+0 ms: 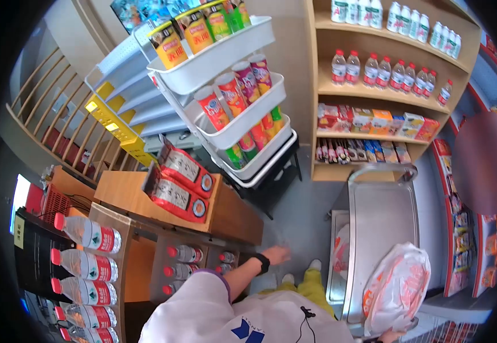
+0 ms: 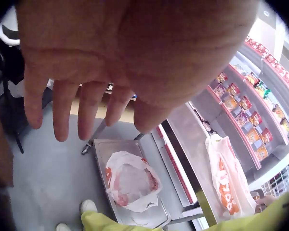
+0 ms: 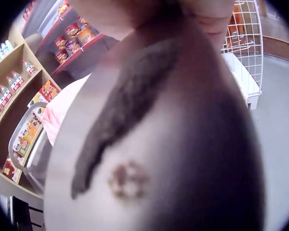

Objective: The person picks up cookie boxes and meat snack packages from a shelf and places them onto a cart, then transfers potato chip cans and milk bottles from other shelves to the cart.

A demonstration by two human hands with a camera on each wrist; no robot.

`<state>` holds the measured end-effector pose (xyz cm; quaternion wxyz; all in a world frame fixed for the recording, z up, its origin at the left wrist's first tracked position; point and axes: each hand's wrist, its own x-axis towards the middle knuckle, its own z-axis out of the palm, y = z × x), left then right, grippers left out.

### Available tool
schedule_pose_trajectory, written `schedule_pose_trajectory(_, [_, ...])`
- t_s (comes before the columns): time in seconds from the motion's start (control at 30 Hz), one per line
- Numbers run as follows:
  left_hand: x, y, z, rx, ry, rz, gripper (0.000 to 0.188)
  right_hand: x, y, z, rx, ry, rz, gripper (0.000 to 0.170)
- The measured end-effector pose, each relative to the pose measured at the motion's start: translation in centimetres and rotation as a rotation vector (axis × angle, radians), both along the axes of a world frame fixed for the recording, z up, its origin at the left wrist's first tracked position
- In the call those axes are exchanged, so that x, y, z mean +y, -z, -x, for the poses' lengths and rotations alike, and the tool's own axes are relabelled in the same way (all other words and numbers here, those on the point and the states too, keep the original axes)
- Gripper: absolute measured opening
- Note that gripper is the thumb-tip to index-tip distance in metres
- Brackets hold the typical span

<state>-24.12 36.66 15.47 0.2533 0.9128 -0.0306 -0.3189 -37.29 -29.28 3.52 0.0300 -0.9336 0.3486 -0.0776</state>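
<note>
My left hand (image 1: 277, 255) hangs over the floor beside the steel cart (image 1: 383, 217), holding nothing. Its fingers are extended in the left wrist view. At the cart's near end, my right hand (image 1: 392, 336) grips the cart handle (image 1: 413, 323). A white plastic bag with orange print (image 1: 397, 288) stands on the top deck beside that hand. Another white bag (image 2: 133, 182) sits on the lower deck (image 2: 149, 219). In the right wrist view a blurred pale surface with dark marks (image 3: 130, 159) hides most of the grip; part of the right hand (image 3: 207, 17) shows above it.
Wooden shelves (image 1: 388, 94) with bottles and boxes stand ahead, past the cart's far end. Snack racks (image 1: 451, 228) line the right. To the left are a white tiered trolley (image 1: 214, 68), a wooden cabinet (image 1: 240, 214) with red packages (image 1: 177, 183), and several water bottles (image 1: 91, 260).
</note>
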Motion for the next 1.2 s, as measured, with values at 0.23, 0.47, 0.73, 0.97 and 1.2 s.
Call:
schedule_pose_trajectory(0.23, [1.9, -7.4, -5.6, -0.536, -0.133, 0.030, 0.042, -1.3, 3.6, -11.6, 0.100, -0.348, 0.335, 0.038])
schedule_pose_trajectory(0.47, [8.1, -38.6, -14.2, -1.653, -0.327, -0.534, 0.049, -0.1, 4.9, -22.4, -0.112, -0.554, 0.172, 0.041])
schedule_pose_trajectory(0.73, [22.5, -55.7, -20.9, -1.506, -0.670, -1.327, 0.075, 1.5, 5.8, -26.3, -0.323, -0.633, 0.003, 0.044])
schedule_pose_trajectory(0.97, [26.1, -57.0, -25.9, -0.877, -1.010, -1.138, 0.104, 4.4, 6.1, -26.3, -0.531, -0.602, -0.088, 0.047])
schedule_pose_trajectory(1.2, [28.1, -56.0, -27.4, -0.882, -0.812, -1.122, 0.080, 4.0, 2.9, -31.9, -0.735, -0.700, -0.137, 0.050])
